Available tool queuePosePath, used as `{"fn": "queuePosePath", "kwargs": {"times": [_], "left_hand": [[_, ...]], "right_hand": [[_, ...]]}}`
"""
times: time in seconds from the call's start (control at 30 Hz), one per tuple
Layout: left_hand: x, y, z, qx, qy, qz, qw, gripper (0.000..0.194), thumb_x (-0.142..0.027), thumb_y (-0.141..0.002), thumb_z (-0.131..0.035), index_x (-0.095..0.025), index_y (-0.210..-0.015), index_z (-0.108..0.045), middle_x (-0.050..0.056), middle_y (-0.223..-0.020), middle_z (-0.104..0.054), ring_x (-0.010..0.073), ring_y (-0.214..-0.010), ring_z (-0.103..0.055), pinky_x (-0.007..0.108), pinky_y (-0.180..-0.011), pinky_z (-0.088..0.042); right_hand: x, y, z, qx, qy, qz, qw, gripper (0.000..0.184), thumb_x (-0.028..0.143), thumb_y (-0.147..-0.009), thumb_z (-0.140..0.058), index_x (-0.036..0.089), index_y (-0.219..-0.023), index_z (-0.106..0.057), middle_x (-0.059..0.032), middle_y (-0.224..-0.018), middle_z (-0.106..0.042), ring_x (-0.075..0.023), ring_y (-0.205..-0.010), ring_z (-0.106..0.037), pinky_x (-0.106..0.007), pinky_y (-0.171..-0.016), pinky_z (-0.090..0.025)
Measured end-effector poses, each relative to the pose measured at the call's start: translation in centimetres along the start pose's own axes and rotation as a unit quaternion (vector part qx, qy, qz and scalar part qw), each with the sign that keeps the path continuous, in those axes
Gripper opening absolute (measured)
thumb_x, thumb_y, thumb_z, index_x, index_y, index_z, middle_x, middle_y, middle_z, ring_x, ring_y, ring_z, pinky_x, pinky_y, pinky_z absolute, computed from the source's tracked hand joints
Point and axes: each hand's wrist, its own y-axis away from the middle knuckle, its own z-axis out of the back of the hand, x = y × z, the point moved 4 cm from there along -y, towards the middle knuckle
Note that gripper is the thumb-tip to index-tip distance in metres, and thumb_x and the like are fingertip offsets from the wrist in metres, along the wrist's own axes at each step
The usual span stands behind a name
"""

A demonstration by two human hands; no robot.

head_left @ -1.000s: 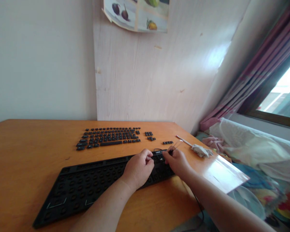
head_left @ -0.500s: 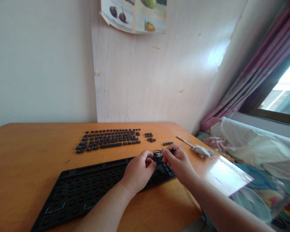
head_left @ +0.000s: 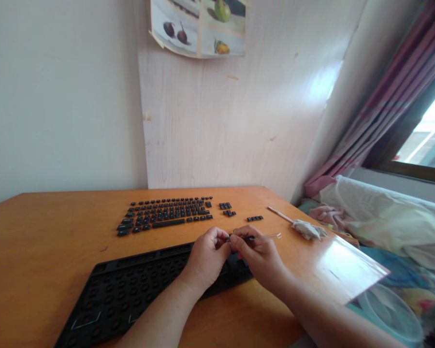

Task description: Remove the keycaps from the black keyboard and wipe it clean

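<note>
My left hand (head_left: 210,253) is closed in a pinch above the right part of a black keyboard (head_left: 130,282). Its thumb and fingertips meet those of my right hand (head_left: 260,253); whatever small thing lies between them is too hidden to name. My right hand is closed around a wire keycap puller (head_left: 275,236), whose dark handle is mostly covered by the fingers and whose thin wire ends stick out to the right. Most of the keyboard's visible left part is bare of keycaps, with rows of round sockets showing. Both hands cover much of its right end.
Loose black keycaps (head_left: 172,212) lie in keyboard-like rows behind the keyboard, with small groups (head_left: 225,206) and a short row (head_left: 254,218) to their right. A stick with a greyish cloth head (head_left: 309,229) and a glossy sheet (head_left: 351,268) lie near the desk's right edge.
My right hand has moved left from the keyboard's right end to meet my left fingertips, bringing the keycap puller along. The view has shifted slightly.
</note>
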Motion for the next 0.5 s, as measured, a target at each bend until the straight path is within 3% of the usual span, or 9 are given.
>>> {"fn": "queuePosePath", "kwargs": {"times": [0.17,0.3,0.5], "left_hand": [[0.4,-0.1,0.1,0.0,-0.02,0.013,1.0,0.013,-0.027,-0.077,-0.064,-0.017,-0.085,-0.06,0.001,-0.073,-0.067,0.0152,-0.067,-0.061,0.025,-0.061,-0.045],[0.8,-0.3,0.4,-0.007,-0.027,0.031,0.999,0.015,-0.025,-0.075,-0.065,-0.018,-0.088,-0.061,0.002,-0.076,-0.069,0.0166,-0.071,-0.065,0.026,-0.066,-0.047],[0.8,-0.4,0.2,0.0,0.02,0.037,0.999,0.018,-0.024,-0.074,-0.065,-0.016,-0.09,-0.063,0.004,-0.08,-0.071,0.0178,-0.075,-0.066,0.028,-0.07,-0.049]], "right_hand": [[0.9,0.1,0.5,-0.013,0.033,0.039,0.999,0.024,0.042,-0.09,-0.059,0.02,-0.094,-0.066,-0.0017,-0.077,-0.066,-0.0126,-0.063,-0.059,-0.024,-0.058,-0.048],[1.6,-0.2,1.3,-0.016,0.122,0.089,0.988,0.025,0.037,-0.094,-0.053,0.023,-0.11,-0.067,-0.0039,-0.09,-0.071,-0.0148,-0.074,-0.065,-0.026,-0.069,-0.051],[1.7,-0.3,1.5,0.057,0.303,0.182,0.934,0.022,0.024,-0.091,-0.054,0.025,-0.11,-0.067,-0.0065,-0.096,-0.067,-0.0185,-0.087,-0.063,-0.03,-0.08,-0.049]]}}
